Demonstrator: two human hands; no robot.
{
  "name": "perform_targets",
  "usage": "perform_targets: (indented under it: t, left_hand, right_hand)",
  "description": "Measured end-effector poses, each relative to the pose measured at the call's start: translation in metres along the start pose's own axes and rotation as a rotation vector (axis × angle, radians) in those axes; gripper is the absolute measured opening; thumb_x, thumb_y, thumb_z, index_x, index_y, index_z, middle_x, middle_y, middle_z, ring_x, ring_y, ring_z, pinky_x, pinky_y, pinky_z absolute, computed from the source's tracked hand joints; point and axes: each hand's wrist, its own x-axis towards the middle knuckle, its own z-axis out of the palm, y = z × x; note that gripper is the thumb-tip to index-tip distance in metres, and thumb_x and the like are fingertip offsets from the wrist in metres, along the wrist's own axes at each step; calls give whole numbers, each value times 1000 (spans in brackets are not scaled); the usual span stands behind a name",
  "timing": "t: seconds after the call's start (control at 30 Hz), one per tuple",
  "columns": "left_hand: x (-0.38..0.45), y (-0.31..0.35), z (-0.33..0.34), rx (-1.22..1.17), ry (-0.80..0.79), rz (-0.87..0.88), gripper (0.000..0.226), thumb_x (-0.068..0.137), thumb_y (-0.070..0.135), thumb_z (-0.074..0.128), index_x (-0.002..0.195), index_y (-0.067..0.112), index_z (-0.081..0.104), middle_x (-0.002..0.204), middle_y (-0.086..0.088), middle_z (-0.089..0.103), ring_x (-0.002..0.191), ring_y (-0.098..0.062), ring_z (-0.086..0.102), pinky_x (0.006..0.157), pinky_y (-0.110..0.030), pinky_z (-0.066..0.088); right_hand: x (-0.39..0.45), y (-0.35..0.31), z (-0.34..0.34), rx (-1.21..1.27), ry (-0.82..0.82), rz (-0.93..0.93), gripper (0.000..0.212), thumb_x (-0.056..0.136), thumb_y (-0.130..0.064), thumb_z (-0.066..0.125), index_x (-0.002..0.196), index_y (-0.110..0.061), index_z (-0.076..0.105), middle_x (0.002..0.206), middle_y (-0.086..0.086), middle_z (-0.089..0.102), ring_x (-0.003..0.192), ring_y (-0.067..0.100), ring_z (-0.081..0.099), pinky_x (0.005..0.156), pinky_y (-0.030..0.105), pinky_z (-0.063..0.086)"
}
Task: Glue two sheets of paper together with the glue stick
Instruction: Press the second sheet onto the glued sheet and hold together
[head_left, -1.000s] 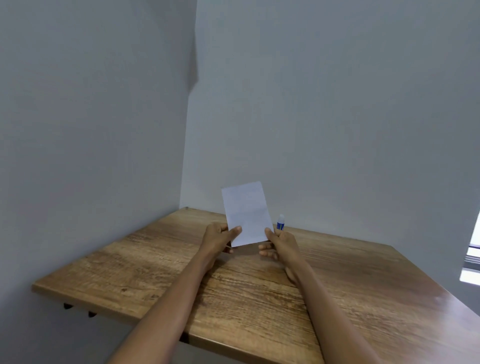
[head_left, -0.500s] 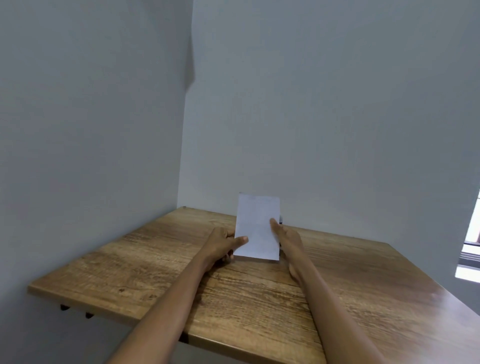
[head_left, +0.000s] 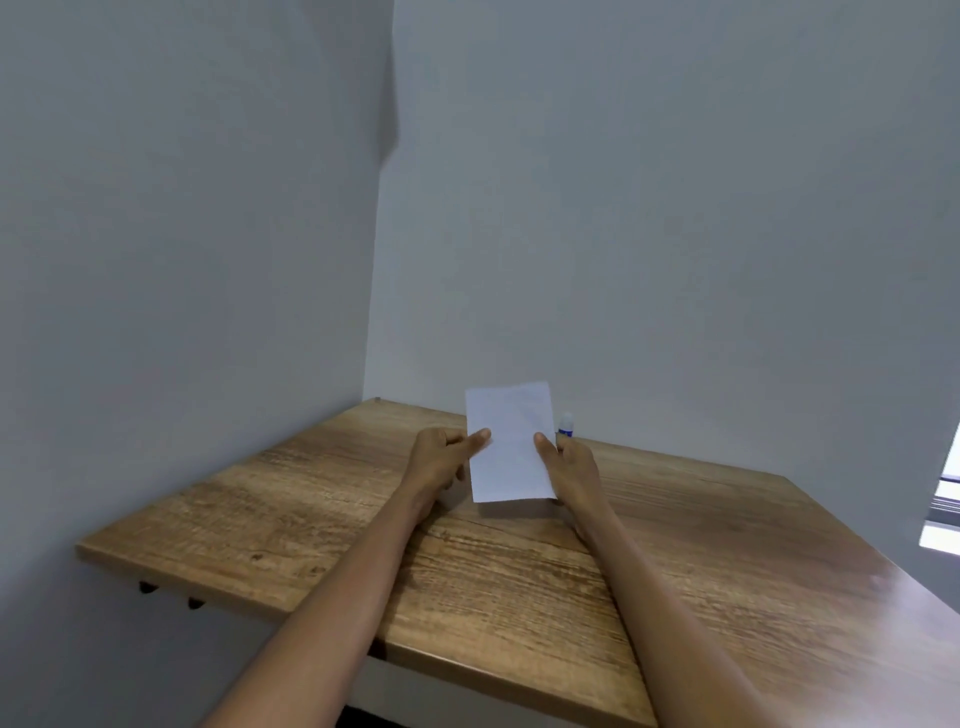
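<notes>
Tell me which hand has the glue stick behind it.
The right hand: the glue stick pokes up just behind its fingers, white tip over a blue band. The left hand only pinches the paper, with nothing showing behind it.

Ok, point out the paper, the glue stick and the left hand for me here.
paper (head_left: 511, 447): head view, middle of the white face turned to the camera.
glue stick (head_left: 566, 425): head view, pale tip showing above the right hand.
left hand (head_left: 439, 460): head view, back of the hand, thumb on the paper's left edge.
</notes>
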Motion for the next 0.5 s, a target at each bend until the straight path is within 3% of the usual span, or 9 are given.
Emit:
perform_targets:
  t: [0.1,0.17,0.3,0.4,0.5]
  left_hand:
    - [2,-1,-5,-112,117,-30,24,84,32,68,66,16,67,44,13,56,44,-7,44,39,-16,31]
    - [4,0,-8,-178,188,-54,20,83,32,70,79,12,72,56,11,62,44,-7,45,37,-16,32]
    - [6,-4,-12,-261,314,-83,19,81,31,72,76,12,70,71,0,67,47,-10,45,36,-14,34]
    - [9,-8,-18,-339,429,-120,20,80,28,73,81,8,71,66,-2,63,46,-11,45,39,-16,35]
    - [11,-9,-19,-298,483,-108,26,85,32,67,91,6,72,65,0,64,40,-7,50,41,-18,38]
  right_hand:
    - [1,0,3,-2,-55,-7,26,97,-35,49,92,-15,65,86,4,69,80,22,66,70,31,48]
    - [2,1,3,-7,-92,-19,25,96,-35,50,96,-15,65,88,5,70,82,23,66,71,31,48]
    - [1,2,3,21,-158,-32,23,95,-33,53,100,-14,66,89,4,71,84,22,68,70,29,50]
    - [-3,3,3,-2,-234,-27,21,95,-33,54,92,-16,67,84,1,72,76,16,68,65,23,48]
    - [-3,4,3,-48,-241,-34,27,95,-34,53,88,-12,67,86,8,72,76,20,66,68,28,46]
